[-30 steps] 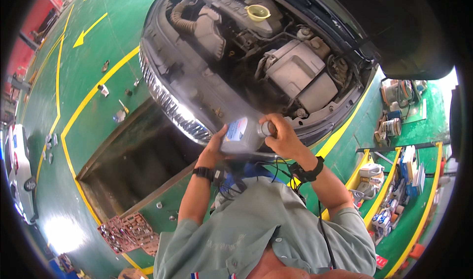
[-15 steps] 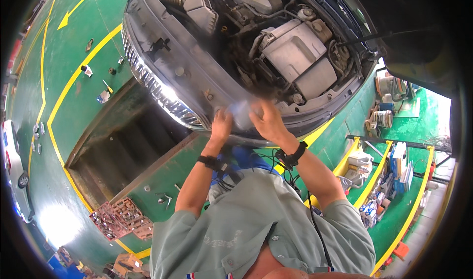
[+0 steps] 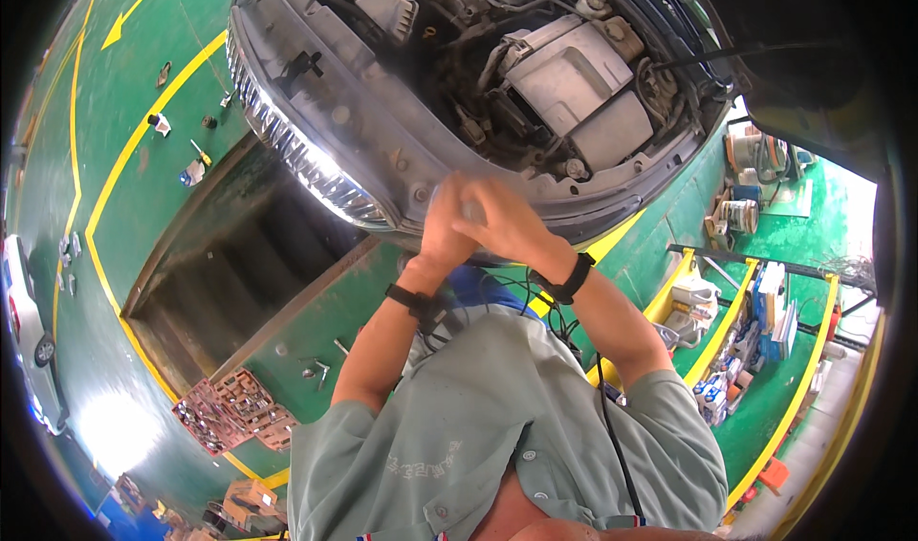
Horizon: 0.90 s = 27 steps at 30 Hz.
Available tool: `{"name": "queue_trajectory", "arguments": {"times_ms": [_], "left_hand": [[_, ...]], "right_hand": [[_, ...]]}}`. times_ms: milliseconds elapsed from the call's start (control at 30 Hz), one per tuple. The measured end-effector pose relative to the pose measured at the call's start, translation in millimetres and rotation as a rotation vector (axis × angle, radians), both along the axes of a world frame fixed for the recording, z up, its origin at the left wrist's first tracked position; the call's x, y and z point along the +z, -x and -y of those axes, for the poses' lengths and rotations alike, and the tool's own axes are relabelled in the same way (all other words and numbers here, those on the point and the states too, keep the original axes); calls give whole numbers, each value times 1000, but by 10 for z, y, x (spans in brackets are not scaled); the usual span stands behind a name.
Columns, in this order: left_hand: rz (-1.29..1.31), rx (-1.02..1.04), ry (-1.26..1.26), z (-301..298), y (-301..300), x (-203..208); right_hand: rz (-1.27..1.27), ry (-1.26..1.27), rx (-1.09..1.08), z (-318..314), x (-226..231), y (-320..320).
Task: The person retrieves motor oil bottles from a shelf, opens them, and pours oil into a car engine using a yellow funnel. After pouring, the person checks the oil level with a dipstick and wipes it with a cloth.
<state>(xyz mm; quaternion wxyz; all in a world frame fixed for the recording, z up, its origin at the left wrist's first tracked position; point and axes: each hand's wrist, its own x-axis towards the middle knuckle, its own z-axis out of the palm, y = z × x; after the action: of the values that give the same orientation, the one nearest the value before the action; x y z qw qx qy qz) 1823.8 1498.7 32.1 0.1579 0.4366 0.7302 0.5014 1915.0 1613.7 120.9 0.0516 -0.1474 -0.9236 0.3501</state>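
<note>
Over the front edge of an open engine bay (image 3: 449, 92), my left hand (image 3: 447, 224) and my right hand (image 3: 502, 211) are pressed together, fingers curled. Between them shows a little of a pale, greyish, see-through thing (image 3: 470, 212); motion blur and my fingers hide what kind it is. Just beyond my hands runs the car's dark front panel (image 3: 368, 144), with the headlight and chrome grille (image 3: 301, 163) to the left. Further into the bay sits a grey box-shaped cover (image 3: 569, 87).
A sunken pit (image 3: 249, 254) opens in the green floor at left. Near it lie a toolbox (image 3: 234, 412) with tools and a yellow-handled tool (image 3: 201, 154). Yellow rails (image 3: 727, 331) with boxes stand at right. Cables hang from my wrist bands (image 3: 574, 278).
My hands have come together from apart, the left moving right and the right slightly left. The pale thing between them is now mostly covered. The view has shifted a little.
</note>
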Motion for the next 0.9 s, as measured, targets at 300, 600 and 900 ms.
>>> {"name": "queue_trajectory", "arguments": {"times_ms": [300,600,900], "left_hand": [[114,43,24,87,66,-113],[121,24,-77,187,154,-25],[149,-12,5,347,212,55]], "right_hand": [[-18,-11,63,40,171,54],[26,-47,77,89,230,127],[-37,-195,182,204,92,125]]}}
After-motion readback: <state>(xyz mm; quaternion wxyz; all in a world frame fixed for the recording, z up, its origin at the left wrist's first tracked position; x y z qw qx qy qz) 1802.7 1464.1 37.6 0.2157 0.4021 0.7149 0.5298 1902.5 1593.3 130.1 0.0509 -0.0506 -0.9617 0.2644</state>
